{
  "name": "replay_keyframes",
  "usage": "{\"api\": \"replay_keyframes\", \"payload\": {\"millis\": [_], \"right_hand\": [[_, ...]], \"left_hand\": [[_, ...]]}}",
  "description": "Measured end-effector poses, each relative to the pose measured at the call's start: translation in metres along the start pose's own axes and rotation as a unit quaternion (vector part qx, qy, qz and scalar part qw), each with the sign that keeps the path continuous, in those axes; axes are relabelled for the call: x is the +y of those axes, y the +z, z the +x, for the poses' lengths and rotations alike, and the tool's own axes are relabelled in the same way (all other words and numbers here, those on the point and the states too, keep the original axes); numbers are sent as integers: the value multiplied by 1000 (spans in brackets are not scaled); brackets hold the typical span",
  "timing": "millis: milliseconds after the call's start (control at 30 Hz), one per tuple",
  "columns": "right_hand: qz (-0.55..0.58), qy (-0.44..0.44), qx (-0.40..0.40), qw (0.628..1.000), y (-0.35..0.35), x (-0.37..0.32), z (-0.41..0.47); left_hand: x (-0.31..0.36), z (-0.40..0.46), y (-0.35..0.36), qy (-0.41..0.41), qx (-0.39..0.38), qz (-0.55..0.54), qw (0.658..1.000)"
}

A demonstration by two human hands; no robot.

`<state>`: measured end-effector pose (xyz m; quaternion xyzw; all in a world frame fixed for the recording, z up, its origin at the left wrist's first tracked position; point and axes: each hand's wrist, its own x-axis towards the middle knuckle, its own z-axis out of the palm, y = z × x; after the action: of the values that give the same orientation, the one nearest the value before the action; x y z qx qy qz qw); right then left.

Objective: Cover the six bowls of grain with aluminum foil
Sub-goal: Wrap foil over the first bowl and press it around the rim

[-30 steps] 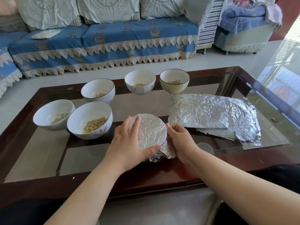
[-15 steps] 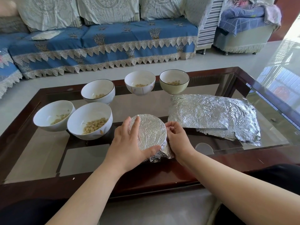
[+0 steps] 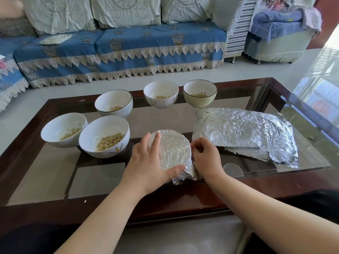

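Observation:
A foil-covered bowl (image 3: 173, 149) stands near the front of the glass table (image 3: 55, 180). My left hand (image 3: 148, 162) lies flat on its left side, thumb across the front rim. My right hand (image 3: 205, 158) pinches the foil against the bowl's right side. Several open bowls hold grain: a large white one (image 3: 104, 138), one at the left (image 3: 64, 130), one behind (image 3: 113, 103), a white one (image 3: 161, 97) and a cream one (image 3: 200, 93) at the back. A stack of foil sheets (image 3: 244, 132) lies to the right.
The table has a dark wooden frame (image 3: 165, 202) and glass top. A blue sofa (image 3: 119, 52) with lace trim runs along the far side, and an armchair (image 3: 280, 37) stands at the back right on a pale tiled floor.
My right hand has slid up from the bowl's lower right to its upper right side, pressing the foil there. The left hand has stayed on the bowl.

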<state>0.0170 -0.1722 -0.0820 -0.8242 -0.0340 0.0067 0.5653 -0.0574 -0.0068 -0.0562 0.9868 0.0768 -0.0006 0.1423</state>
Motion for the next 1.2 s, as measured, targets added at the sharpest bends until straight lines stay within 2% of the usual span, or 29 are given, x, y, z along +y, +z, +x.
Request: {"api": "replay_keyframes", "payload": {"millis": [100,200,300,600,733,833,933,1000,1100,1200], "right_hand": [[-33,9,-8,999,-4,-1,-5],[37,52,-39,997,-7,-3,-11],[66,71,-31,995,-7,-7,-16],[63,17,-21,998,-4,-2,-25],[7,-3,-33,999,-1,-3,-17],[-56,-21,-55,997,-7,-7,-3],[-80,-46,-74,993,-12,-8,5],[-79,-51,-83,992,-11,-7,7],[-82,-59,-85,991,-9,-6,9],[-65,-54,-84,993,-9,-3,4]], "left_hand": [[6,-1,0,-15,-1,3,1000],[9,-1,1,-23,7,10,1000],[9,0,3,-28,11,13,999],[17,-6,2,-61,21,16,998],[22,-10,-9,-80,-35,16,996],[19,-18,-20,-68,-52,45,995],[10,-19,-21,-50,-3,122,991],[6,-15,-20,-36,15,137,990],[-1,-4,-18,14,7,112,994],[-8,2,-12,35,-37,33,998]]}}
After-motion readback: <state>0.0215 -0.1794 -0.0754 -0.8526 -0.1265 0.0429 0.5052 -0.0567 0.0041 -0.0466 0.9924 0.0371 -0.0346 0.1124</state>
